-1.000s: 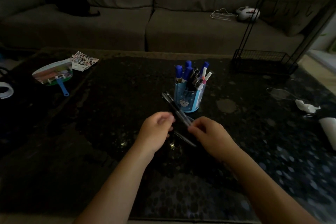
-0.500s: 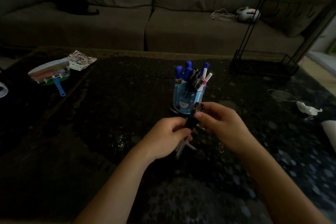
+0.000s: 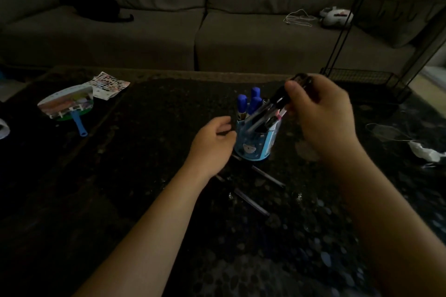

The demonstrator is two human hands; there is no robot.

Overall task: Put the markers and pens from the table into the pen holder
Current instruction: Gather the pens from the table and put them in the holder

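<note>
A light blue pen holder (image 3: 253, 146) stands mid-table, with several blue-capped markers (image 3: 251, 103) and pens in it. My right hand (image 3: 321, 113) is above and right of the holder, shut on a bunch of dark pens (image 3: 277, 103) whose lower ends slant down into the holder's mouth. My left hand (image 3: 212, 142) rests just left of the holder, fingers loosely curled and empty. Two pens (image 3: 268, 176) (image 3: 251, 201) lie on the dark table (image 3: 144, 152) in front of the holder.
A hand fan with a blue handle (image 3: 68, 106) and a printed sheet (image 3: 108, 84) lie at the far left. A black wire rack (image 3: 366, 77) stands at the back right. White crumpled paper (image 3: 422, 150) lies at the right edge. A sofa (image 3: 217, 31) lies beyond the table.
My right hand lifted the bunch of pens from the table up over the holder and tipped their ends into it. My left hand let go of them and moved beside the holder.
</note>
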